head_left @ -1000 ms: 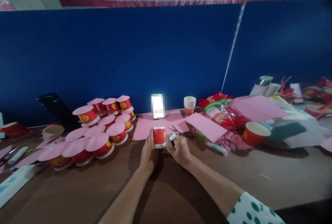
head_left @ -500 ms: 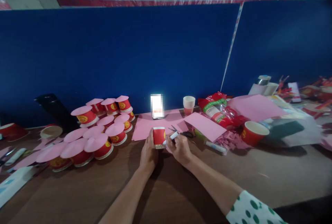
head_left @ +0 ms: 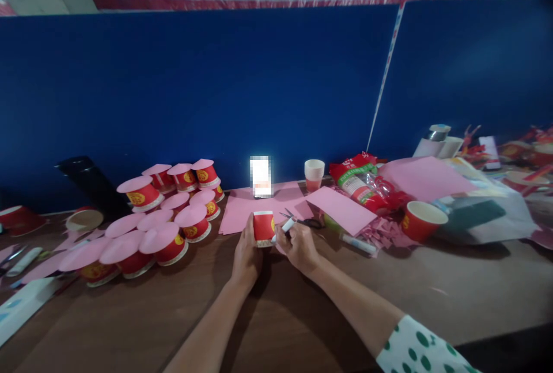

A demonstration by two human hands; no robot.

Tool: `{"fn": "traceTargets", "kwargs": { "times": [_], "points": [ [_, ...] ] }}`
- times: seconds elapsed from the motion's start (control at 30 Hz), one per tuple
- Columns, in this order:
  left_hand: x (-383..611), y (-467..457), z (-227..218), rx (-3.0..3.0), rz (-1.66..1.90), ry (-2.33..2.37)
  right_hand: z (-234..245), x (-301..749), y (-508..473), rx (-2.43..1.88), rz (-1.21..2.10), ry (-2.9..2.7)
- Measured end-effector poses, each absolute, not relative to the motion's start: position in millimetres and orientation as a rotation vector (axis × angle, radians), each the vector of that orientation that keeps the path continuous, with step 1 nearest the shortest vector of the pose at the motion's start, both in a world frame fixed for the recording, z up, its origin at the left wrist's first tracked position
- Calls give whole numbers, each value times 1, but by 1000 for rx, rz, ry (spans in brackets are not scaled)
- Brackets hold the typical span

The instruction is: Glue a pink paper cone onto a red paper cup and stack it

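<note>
Gripping a tapered red paper cup (head_left: 263,228) with left fingers (head_left: 249,235), plus a kinda stubby white cylinder (head_left: 288,224) in right fingers (head_left: 296,235).

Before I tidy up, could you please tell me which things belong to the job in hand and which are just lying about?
Seemingly in the job: red cup in the left hand, white stick in the right hand, pink-topped cups, pink sheets, scissors.

Apparently lying about: black bottle, red-and-green packet.
</note>
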State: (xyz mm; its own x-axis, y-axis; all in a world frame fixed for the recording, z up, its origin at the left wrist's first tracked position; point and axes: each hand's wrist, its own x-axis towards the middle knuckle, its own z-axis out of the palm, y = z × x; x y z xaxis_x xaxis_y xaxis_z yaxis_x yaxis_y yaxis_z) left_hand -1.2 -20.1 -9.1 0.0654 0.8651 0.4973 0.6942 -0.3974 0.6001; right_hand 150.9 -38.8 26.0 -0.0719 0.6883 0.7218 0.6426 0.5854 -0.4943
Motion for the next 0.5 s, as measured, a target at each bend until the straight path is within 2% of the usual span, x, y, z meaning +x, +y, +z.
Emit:
{"fn": "traceTargets", "kwargs": {
  "times": [0.5],
  "points": [
    [-5, -22, -8, 2038, 1215, 1586, 22, 149, -37, -1131, 57, -1709]
  ]
}}
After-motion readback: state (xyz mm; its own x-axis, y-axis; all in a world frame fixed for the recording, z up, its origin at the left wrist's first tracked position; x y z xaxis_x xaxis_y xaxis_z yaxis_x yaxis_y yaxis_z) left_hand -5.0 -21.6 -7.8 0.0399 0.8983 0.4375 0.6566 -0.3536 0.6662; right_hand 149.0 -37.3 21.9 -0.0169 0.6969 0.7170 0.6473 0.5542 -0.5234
